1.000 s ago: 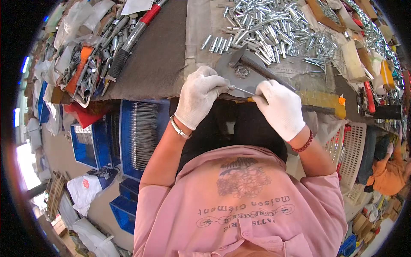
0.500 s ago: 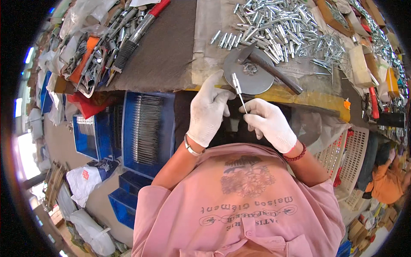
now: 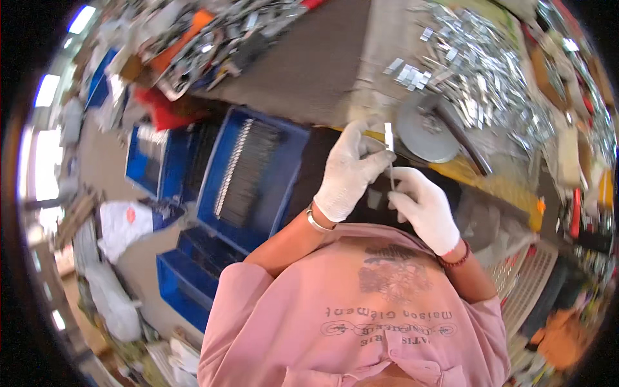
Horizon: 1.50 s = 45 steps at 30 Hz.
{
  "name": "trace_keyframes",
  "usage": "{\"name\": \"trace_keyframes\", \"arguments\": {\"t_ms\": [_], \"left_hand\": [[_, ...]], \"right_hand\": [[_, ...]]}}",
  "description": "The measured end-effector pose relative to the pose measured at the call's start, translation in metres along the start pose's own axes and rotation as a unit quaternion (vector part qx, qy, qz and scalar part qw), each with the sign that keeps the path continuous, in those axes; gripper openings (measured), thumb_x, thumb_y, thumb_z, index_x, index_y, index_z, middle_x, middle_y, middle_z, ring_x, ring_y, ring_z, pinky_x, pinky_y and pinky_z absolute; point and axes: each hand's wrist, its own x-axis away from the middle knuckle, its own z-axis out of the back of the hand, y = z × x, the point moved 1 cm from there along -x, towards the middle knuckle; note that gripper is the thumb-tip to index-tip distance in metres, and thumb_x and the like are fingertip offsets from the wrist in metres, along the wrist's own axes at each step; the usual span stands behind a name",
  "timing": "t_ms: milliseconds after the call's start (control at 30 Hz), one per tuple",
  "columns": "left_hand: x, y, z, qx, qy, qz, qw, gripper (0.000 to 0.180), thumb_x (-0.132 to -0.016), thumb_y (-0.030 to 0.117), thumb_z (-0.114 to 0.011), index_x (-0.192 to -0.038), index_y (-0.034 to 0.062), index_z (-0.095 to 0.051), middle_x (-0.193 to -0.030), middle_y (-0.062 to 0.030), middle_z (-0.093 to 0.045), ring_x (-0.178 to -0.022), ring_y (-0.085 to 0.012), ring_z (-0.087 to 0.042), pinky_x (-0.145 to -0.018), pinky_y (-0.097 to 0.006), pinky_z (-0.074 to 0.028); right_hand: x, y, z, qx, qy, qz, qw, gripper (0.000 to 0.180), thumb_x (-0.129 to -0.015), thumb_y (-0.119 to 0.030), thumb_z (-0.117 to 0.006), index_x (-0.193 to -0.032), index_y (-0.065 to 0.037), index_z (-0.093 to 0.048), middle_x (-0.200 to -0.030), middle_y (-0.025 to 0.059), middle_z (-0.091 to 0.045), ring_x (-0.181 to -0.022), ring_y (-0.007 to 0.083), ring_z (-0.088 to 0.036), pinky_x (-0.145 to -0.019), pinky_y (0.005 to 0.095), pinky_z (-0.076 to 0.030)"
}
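My right hand (image 3: pixel 424 209), in a white knitted glove, pinches the lower part of a thin metal rod with a shiny cylindrical head (image 3: pixel 388 135), which stands nearly upright. Thumb and fingers of my gloved left hand (image 3: pixel 348 171) close on it just under the head. Beyond my hands, at the bench edge, is a round grey metal disc (image 3: pixel 412 143). A hammer (image 3: pixel 461 132) lies across the disc, its dark handle pointing toward the near right. Several short metal cylinders (image 3: pixel 412 76) lie in a row behind the disc, beside a large heap of similar pieces (image 3: pixel 477 71).
Left of me, a blue bin (image 3: pixel 284 129) holds a row of rods with shiny heads (image 3: pixel 248 171). Other blue bins (image 3: pixel 180 284) stand near it. Mixed tools (image 3: pixel 206 48) pile up on the bench's far left. At right are a cream plastic basket (image 3: pixel 532 277) and a person in orange (image 3: pixel 561 338).
The view has shifted, so the bench appears farther right and tilted. My left hand has come to the rod and closed on it below the head; my right hand keeps its pinch.
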Motion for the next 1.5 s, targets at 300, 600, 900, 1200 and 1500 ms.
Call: {"name": "trace_keyframes", "arguments": {"t_ms": [300,600,900,1200,1500], "left_hand": [[0.052,-0.023,0.234,-0.184,0.284,-0.045,0.94,0.058,-0.084,0.003,-0.077,-0.14,0.001,-0.06,-0.09,-0.0042,-0.069,-0.068,-0.0088,-0.057,-0.057,-0.024,-0.044],[0.187,-0.113,0.456,-0.489,0.405,0.13,0.762,0.024,-0.08,0.01,-0.079,-0.103,0.0019,-0.079,-0.082,-0.0103,-0.075,-0.063,-0.0156,-0.066,-0.056,-0.033,-0.05],[0.129,-0.149,0.481,-0.514,0.395,0.416,0.638,0.038,-0.091,0.019,-0.064,-0.124,0.005,-0.077,-0.134,-0.0246,-0.07,-0.126,-0.0397,-0.067,-0.104,-0.046,-0.055],[0.11,-0.17,0.477,-0.523,0.409,0.425,0.615,0.034,-0.095,0.017,-0.063,-0.123,0.0058,-0.078,-0.134,-0.0211,-0.071,-0.126,-0.0367,-0.069,-0.1,-0.046,-0.058],[0.117,-0.14,0.464,-0.591,0.413,0.353,0.596,0.03,-0.099,0.021,-0.06,-0.117,0.0081,-0.08,-0.126,-0.0222,-0.074,-0.118,-0.0383,-0.072,-0.096,-0.048,-0.06]], "right_hand": [[-0.051,0.016,0.062,0.135,0.284,0.233,0.92,0.039,-0.103,-0.003,-0.058,-0.142,-0.005,-0.067,-0.097,0.0013,-0.07,-0.073,0.0082,-0.056,-0.07,0.0246,-0.049],[-0.068,0.017,0.058,0.085,0.293,0.26,0.916,0.04,-0.107,-0.004,-0.055,-0.145,-0.004,-0.064,-0.094,0.0013,-0.065,-0.068,0.0048,-0.041,-0.062,0.0224,-0.037],[-0.065,0.023,0.06,0.115,0.291,0.286,0.906,0.04,-0.106,-0.004,-0.055,-0.145,-0.004,-0.064,-0.095,0.0023,-0.066,-0.067,0.0055,-0.042,-0.062,0.0229,-0.038],[-0.061,0.02,0.055,0.117,0.291,0.291,0.904,0.04,-0.105,-0.002,-0.055,-0.144,-0.003,-0.065,-0.095,0.0026,-0.067,-0.066,0.0048,-0.043,-0.062,0.0222,-0.039],[-0.068,0.024,0.057,0.111,0.293,0.293,0.903,0.038,-0.106,-0.001,-0.055,-0.141,-0.003,-0.067,-0.098,0.0048,-0.069,-0.067,0.0049,-0.044,-0.062,0.0225,-0.04]]}}
